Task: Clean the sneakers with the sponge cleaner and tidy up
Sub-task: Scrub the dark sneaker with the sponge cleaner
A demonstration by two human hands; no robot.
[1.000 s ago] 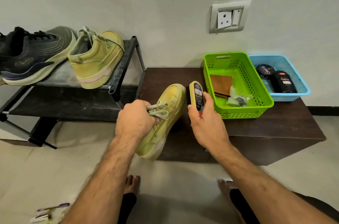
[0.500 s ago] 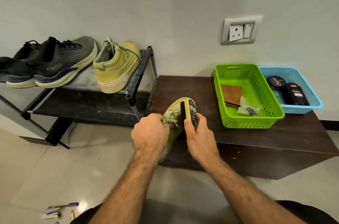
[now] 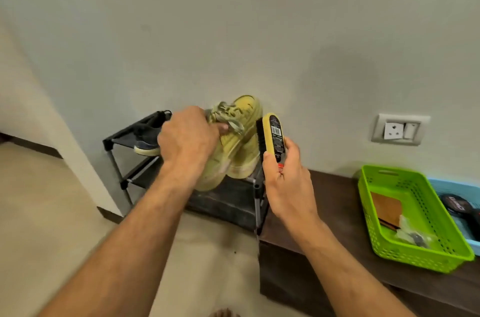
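Left hand [image 3: 187,138] grip grasping yellow sneaker [image 3: 233,132] (second one hidden behind), right hand [image 3: 285,181] grasping brush [image 3: 271,137]

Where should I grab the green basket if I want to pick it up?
Grab the green basket by its rim, coming down from above. The far short wall has a handle slot cut under the rim, so fingers can hook there. The near short end probably has one too, but it isn't visible. One long side sits right by the blue basket, so the short ends are the easier way in.
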